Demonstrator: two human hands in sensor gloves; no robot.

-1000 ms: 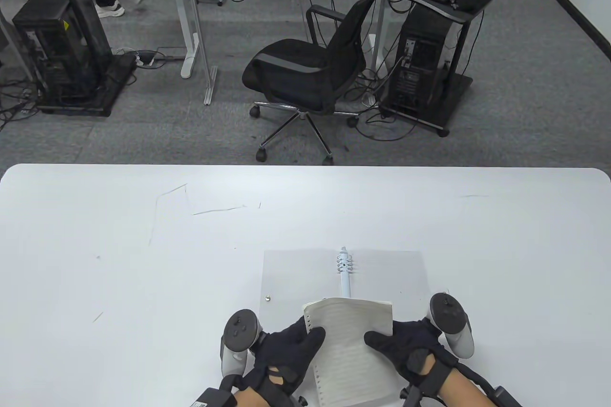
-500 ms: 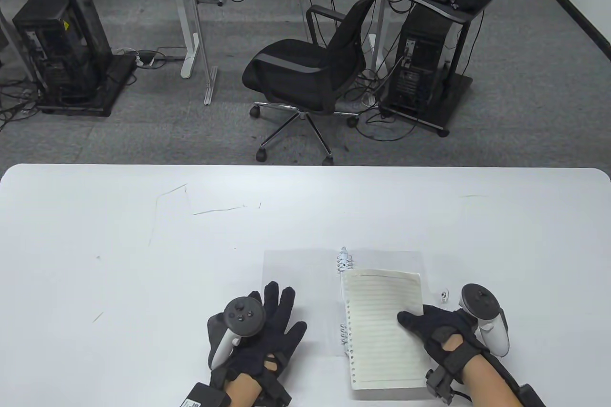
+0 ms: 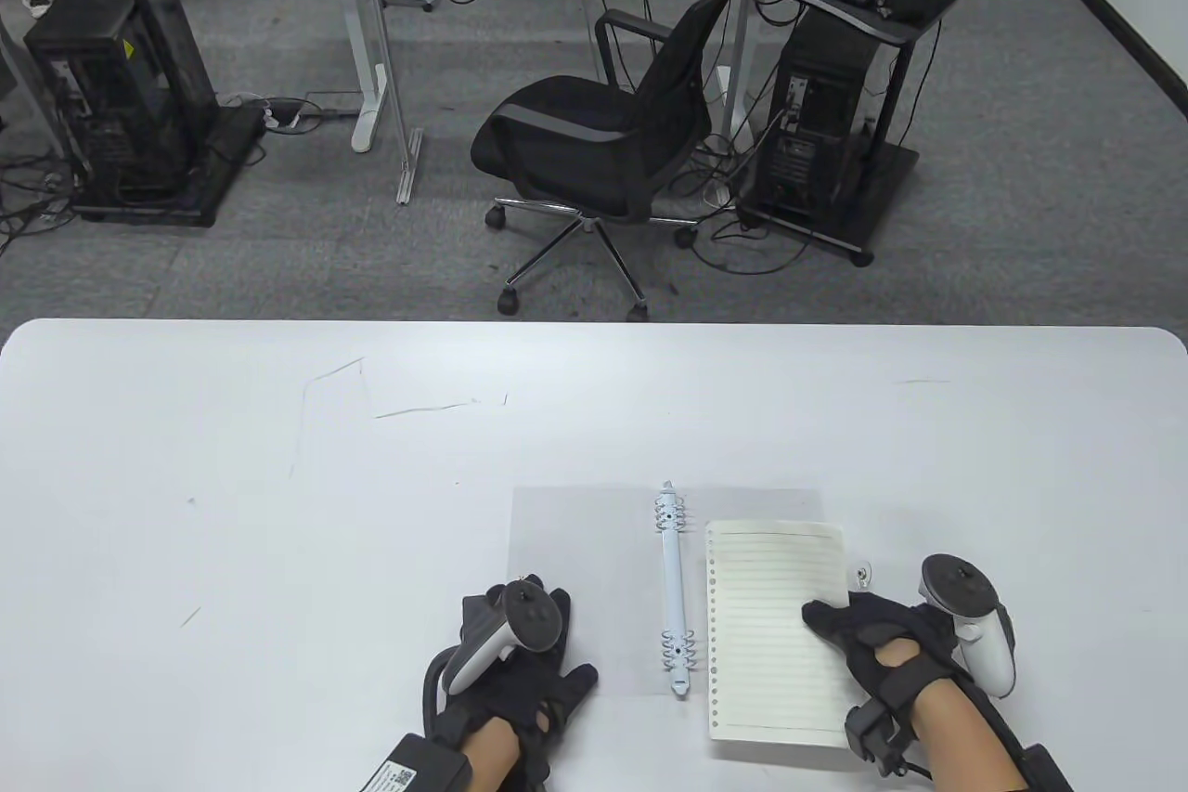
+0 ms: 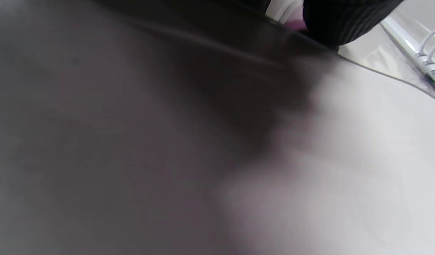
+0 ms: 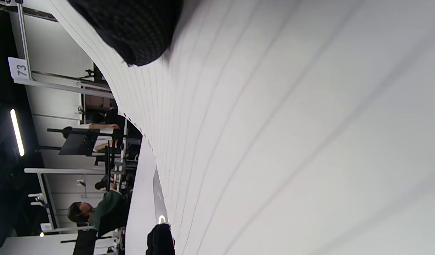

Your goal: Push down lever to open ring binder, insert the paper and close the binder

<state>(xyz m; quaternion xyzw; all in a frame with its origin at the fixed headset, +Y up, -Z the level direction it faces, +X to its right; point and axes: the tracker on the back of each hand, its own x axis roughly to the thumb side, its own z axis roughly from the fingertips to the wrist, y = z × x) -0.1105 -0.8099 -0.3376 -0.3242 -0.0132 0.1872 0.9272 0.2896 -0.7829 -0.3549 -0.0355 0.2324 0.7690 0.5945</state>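
Observation:
The ring binder (image 3: pixel 575 551) lies open and flat, its white ring spine (image 3: pixel 673 588) running down the middle. A stack of lined punched paper (image 3: pixel 770 625) rests on the right cover, its hole edge just right of the spine. My right hand (image 3: pixel 826 620) pinches the paper's right edge, thumb on top. In the right wrist view the thumb (image 5: pixel 132 32) presses the curved paper (image 5: pixel 274 141). My left hand (image 3: pixel 557 643) lies flat on the left cover, fingers straight. The left wrist view is mostly dark blur, with a gloved finger (image 4: pixel 345 21) and the rings (image 4: pixel 430 60).
A small white clasp (image 3: pixel 863 574) sits at the right cover's edge, beside my right hand. The white table (image 3: pixel 278 476) stretches far and left of the binder. Beyond its far edge stand an office chair (image 3: pixel 594 151) and computer towers.
Both hands held the paper stack over the spine. The left hand let go and settled flat on the left cover. The right hand carried the paper to the right of the spine.

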